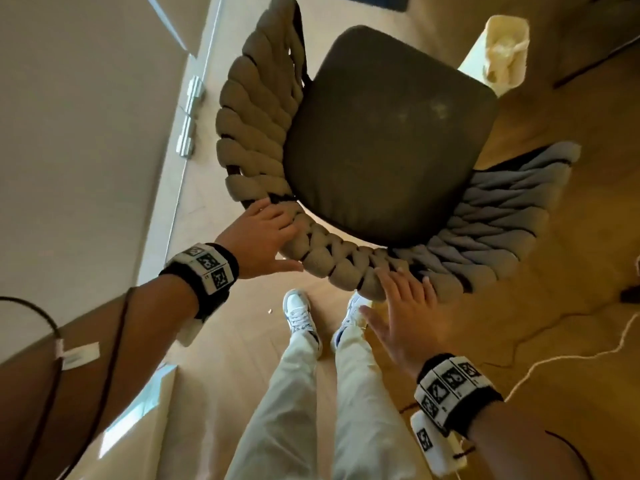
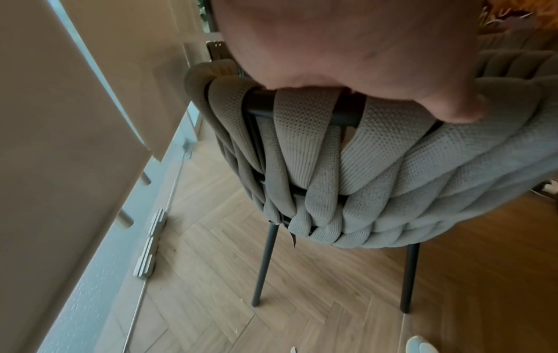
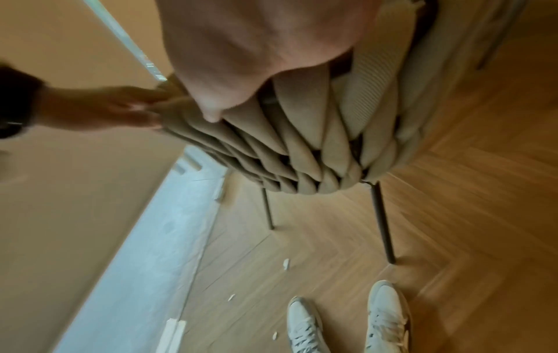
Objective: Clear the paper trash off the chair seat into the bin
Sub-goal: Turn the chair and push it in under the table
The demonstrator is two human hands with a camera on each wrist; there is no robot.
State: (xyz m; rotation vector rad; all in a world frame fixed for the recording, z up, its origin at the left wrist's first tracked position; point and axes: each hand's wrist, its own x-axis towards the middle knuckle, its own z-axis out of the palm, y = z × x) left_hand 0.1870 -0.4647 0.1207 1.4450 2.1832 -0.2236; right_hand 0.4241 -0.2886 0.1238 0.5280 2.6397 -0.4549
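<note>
From the head view, the chair (image 1: 346, 140) is filling the upper middle of the frame, its dark seat cushion (image 1: 388, 133) lying bare of paper. The left hand (image 1: 258, 233) is resting on the braided backrest (image 1: 242, 133) at the left centre of the frame, fingers laid over the top and thumb stretched out below it. The right hand (image 1: 407, 306) is lying flat on the same braided rim in the lower middle, fingers straight and spread, holding nothing. The two hands are sitting apart on the rim. A pale bin (image 1: 502, 50) is standing in the upper right of the frame, just beyond the chair, with crumpled paper trash (image 1: 502, 51) showing inside it. The person's light trousers and white shoes (image 1: 298, 317) are showing at the bottom, on the wooden floor (image 1: 554, 254).

From the left wrist view, the left hand (image 2: 362, 52) is covering the top of the frame, its palm pressing on the knitted bands (image 2: 377, 167) where they wrap the dark frame bar (image 2: 302, 112). The fingers are hidden behind the palm. Two dark chair legs (image 2: 265, 265) are standing on the floor below.

From the right wrist view, blurred, the right hand (image 3: 256, 47) is lying on the braided rim at the top, while the left hand (image 3: 105, 107) is touching the rim at the left edge. Small paper scraps (image 3: 285, 264) are lying on the floor in the lower middle, near the shoes (image 3: 389, 317).
</note>
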